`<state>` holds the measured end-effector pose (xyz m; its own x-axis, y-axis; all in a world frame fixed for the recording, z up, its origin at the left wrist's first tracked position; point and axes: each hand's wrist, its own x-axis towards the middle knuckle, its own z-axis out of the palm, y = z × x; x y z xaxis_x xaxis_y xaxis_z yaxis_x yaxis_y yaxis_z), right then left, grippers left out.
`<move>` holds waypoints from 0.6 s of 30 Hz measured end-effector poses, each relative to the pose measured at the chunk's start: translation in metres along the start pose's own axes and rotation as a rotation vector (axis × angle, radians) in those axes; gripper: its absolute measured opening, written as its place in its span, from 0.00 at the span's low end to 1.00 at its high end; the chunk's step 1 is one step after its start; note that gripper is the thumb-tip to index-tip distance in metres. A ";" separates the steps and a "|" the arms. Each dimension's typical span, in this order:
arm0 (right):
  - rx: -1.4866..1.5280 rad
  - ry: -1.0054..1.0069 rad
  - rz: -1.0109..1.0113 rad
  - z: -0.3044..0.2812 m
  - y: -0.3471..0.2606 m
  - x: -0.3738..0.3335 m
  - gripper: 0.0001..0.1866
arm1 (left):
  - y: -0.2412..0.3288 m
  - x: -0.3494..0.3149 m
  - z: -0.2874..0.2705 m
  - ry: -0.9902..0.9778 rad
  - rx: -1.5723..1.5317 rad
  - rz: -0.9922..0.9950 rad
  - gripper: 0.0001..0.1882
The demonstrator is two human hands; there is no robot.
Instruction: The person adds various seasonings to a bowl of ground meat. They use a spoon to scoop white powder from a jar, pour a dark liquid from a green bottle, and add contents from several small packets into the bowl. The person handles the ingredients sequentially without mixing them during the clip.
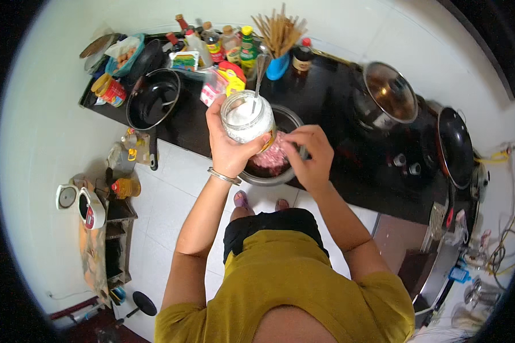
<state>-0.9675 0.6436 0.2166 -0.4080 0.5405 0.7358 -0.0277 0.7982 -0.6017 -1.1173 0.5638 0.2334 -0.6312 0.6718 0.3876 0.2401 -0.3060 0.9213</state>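
Note:
My left hand (230, 146) is closed round a glass jar (247, 136) of white powder, held tilted above the counter. A metal spoon (258, 86) stands in the jar, its handle pointing up. Just below and partly hidden by the jar is a metal bowl (292, 118) with pink minced meat (273, 159) in it. Over the right side of this bowl hovers my right hand (313, 153), its thumb and fingertips drawn together in a pinch. Whatever is between those fingertips is too small to make out. A bangle (224, 176) circles my left wrist.
Behind the jar are a red-and-yellow packet (230, 79), several sauce bottles (248, 50) and a blue holder (278, 67) of chopsticks. A black wok (153, 100) stands at the left, its handle past the counter edge. To the right are a lidded pot (383, 97) and another pan (454, 146).

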 end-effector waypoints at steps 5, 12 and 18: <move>-0.276 0.186 -0.056 -0.044 -0.030 -0.052 0.17 | 0.017 -0.044 0.060 -0.069 -0.016 -0.003 0.49; -0.559 0.367 -0.069 -0.118 -0.065 -0.133 0.18 | 0.047 -0.123 0.128 -0.289 -0.013 0.070 0.49; -0.701 0.492 -0.058 -0.195 -0.118 -0.208 0.14 | 0.078 -0.215 0.184 -0.488 -0.288 0.024 0.47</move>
<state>-0.7011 0.4886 0.1954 0.0230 0.4180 0.9081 0.6002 0.7207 -0.3470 -0.8272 0.5196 0.2280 -0.1976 0.8755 0.4410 -0.0040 -0.4506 0.8927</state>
